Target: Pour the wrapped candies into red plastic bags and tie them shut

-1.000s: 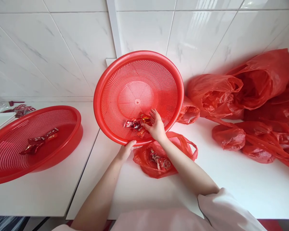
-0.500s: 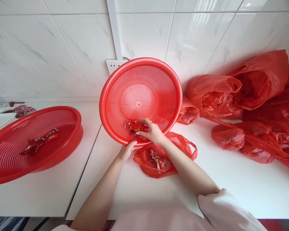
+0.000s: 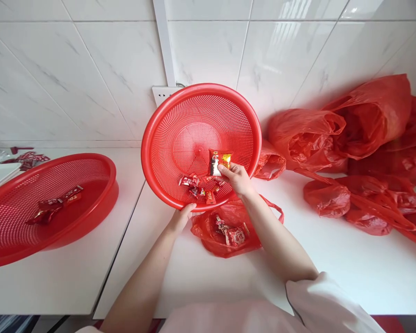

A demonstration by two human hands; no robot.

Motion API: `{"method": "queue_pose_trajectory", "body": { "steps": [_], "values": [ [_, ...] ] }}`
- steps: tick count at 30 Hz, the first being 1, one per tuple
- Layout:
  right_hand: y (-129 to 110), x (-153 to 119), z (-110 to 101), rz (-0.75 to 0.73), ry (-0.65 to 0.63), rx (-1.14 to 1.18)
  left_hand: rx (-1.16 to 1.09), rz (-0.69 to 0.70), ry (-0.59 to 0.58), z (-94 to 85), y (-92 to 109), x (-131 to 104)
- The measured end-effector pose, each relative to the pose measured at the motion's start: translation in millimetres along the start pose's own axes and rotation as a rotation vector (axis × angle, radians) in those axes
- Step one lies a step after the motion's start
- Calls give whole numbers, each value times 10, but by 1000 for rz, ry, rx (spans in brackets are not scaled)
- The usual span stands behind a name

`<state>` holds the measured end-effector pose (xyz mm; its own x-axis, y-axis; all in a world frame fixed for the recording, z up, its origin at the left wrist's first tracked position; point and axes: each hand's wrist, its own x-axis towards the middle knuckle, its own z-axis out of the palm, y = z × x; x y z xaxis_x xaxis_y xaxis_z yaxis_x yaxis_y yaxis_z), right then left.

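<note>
My left hand [image 3: 183, 218] grips the near rim of a red plastic colander [image 3: 159, 115], thumb over the edge, and tilts it toward me. Inside the colander, my right hand [image 3: 238, 179] pinches a small red and yellow snack packet [image 3: 215, 162] with dark and white printing. Several wrapped candies [image 3: 199, 187] lie below that packet, against the colander's lower wall. Under the near rim, an open red plastic bag [image 3: 208, 240] rests on the white table, with a few printed packets [image 3: 235, 235] in it.
To the left, a second red colander [image 3: 104, 185] holds a few wrapped candies [image 3: 55, 203]. Several red plastic bags [image 3: 305, 134] crowd the right side against the tiled wall [image 3: 211, 46]. A socket plate [image 3: 161, 95] sits behind the tilted colander. A gap between two white tables [image 3: 125, 236] runs left of my arm.
My right hand has lifted up and right from the candies at the colander's bottom, now with a packet in its fingers. The left hand still keeps the colander tilted.
</note>
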<state>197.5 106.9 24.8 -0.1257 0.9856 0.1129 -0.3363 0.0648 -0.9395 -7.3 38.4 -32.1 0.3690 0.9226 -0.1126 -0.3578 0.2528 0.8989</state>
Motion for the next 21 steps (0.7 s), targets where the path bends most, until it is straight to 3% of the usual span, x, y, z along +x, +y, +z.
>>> {"method": "queue_pose_trajectory", "body": {
  "steps": [9, 14, 17, 21],
  "values": [
    [-181, -60, -51, 106, -96, 175, -16, 18, 43, -46, -22, 34],
    [-295, -101, -132, 35, -177, 35, -56, 32, 99, -38, -9, 54],
    [-455, -185, -220, 19, -346, -183, -59, 50, 104, 7, 21, 40],
    [-675, -337, -386, 88, -706, -678, -47, 54, 124, 54, 49, 13]
  ]
}}
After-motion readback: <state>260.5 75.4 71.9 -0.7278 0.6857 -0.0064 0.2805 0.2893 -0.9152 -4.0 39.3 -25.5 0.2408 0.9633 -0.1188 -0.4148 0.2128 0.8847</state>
